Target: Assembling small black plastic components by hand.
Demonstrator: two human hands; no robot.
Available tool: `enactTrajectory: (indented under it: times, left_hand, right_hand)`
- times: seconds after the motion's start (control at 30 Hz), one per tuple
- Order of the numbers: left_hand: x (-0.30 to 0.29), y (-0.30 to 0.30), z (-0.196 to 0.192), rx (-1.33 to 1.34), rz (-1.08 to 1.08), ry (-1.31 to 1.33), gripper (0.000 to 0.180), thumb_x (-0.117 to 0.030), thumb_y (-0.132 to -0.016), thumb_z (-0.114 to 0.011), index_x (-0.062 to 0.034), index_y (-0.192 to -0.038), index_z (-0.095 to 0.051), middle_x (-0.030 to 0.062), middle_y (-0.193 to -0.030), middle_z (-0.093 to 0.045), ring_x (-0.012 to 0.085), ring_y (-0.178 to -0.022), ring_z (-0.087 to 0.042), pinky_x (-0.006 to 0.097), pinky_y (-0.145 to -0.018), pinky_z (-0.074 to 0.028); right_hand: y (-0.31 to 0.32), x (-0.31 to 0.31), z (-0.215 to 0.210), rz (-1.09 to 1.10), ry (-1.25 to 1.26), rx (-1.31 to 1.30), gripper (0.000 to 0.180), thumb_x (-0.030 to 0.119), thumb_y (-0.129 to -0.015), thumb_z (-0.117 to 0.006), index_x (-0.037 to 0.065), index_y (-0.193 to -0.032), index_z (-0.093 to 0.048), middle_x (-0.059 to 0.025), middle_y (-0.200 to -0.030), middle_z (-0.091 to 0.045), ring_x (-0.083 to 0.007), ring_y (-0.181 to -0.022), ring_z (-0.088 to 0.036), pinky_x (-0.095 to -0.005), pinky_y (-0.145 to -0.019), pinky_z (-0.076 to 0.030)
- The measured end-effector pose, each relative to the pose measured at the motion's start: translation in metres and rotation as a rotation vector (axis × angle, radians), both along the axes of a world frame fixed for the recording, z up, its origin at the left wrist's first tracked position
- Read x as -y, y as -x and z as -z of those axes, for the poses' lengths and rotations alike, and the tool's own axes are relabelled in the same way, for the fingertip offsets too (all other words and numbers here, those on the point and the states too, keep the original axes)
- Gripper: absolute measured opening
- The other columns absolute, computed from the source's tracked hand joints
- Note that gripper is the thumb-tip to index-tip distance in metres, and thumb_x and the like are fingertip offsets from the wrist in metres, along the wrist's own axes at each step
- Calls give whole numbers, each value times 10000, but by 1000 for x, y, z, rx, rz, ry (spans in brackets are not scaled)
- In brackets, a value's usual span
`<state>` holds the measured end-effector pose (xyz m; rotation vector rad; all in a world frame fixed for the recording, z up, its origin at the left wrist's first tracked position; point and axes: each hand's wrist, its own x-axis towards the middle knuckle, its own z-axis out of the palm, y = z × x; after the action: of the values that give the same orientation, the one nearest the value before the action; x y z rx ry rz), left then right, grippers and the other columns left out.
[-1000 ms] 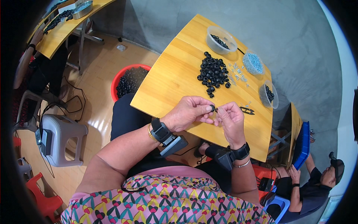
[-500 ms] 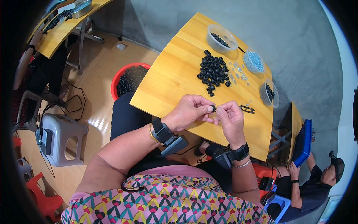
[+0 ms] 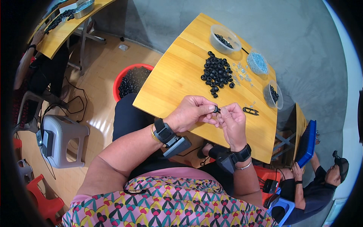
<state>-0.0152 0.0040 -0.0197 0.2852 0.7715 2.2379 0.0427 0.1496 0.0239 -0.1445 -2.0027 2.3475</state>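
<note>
Over the near edge of the yellow table, my left hand (image 3: 193, 113) pinches a small round black part (image 3: 216, 109) between thumb and fingertips. It looks like one of the black ring-like parts in the pile (image 3: 216, 72) further up the table. Close against it from the right, my right hand (image 3: 233, 120) is closed in a pinch at the part's side. Whatever its fingertips hold is too small or hidden to make out. Just right of that hand lies a small black pair of thread snips (image 3: 250, 111).
Along the table's far right side stand a clear tub of black pieces (image 3: 225, 39), a bowl of light-blue pieces (image 3: 258, 62) and another tub (image 3: 273, 94). Tiny clear bits (image 3: 242, 72) lie nearby. A red basin (image 3: 118, 85) sits left. A person holds a blue tray (image 3: 305, 145) at right.
The black part has turned slightly between my fingertips, showing more of its edge. My right hand has shifted slightly. The pile, tubs and snips stay where they were.
</note>
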Motion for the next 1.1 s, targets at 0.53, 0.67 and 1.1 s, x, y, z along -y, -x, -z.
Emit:
enactTrajectory:
  times: [0.53, 0.67, 1.1]
  left_hand:
    - [-2, -1, -1, -23, -24, 54, 138, -55, -832, -551, 25, -938, -584, 70, -781, -593, 109, -664, -564, 277, -677, -536]
    - [-4, -2, -1, -44, -40, 66, 134, -44, -829, -552, 26, -939, -585, 71, -783, -593, 108, -665, -562, 274, -674, -536]
    - [-2, -3, -6, -65, -63, 122, 125, -29, -837, -531, 53, -918, -577, 75, -722, -568, 128, -645, -566, 285, -650, -542]
  right_hand:
    - [0, -5, 0, -22, -119, -3, 133, 106, -852, -541, 38, -792, -443, -32, -664, -498, -79, -564, -457, -221, -497, -419]
    - [0, -6, -1, -12, -165, -10, 133, 105, -850, -543, 35, -792, -445, -33, -673, -506, -80, -557, -476, -213, -491, -424]
    - [0, 2, 6, -41, -245, -149, 92, 29, -845, -521, 18, -799, -442, -59, -708, -551, -77, -564, -502, -206, -499, -438]
